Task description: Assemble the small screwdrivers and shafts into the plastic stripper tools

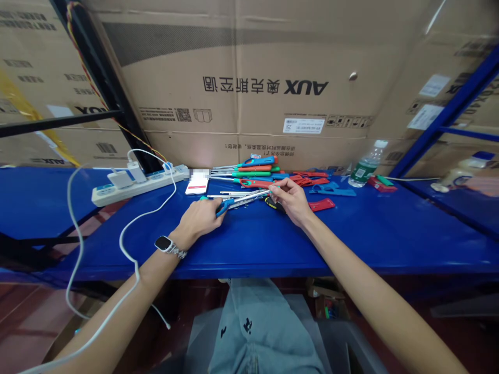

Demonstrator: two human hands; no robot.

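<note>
My left hand (200,218), a watch on its wrist, is closed around the blue handle of a long stick lighter (223,208). Its metal tube slants up to the right, towards my right hand (289,198). There the thumb and fingers pinch together at the tube's far end; whether a small part is between them I cannot make out. Behind the hands lies a pile of stick lighters (255,169) with orange, green and blue handles. Several loose metal tubes (230,194) lie just beyond my left hand. A yellow-and-black tool handle (273,203) shows partly under my right hand.
Red casing pieces (307,180) and blue ones (333,189) lie to the right, before a water bottle (366,165). A phone (197,183) and a power strip (136,185) with a trailing white cable (128,228) are at left. Large cardboard boxes (253,47) stand behind.
</note>
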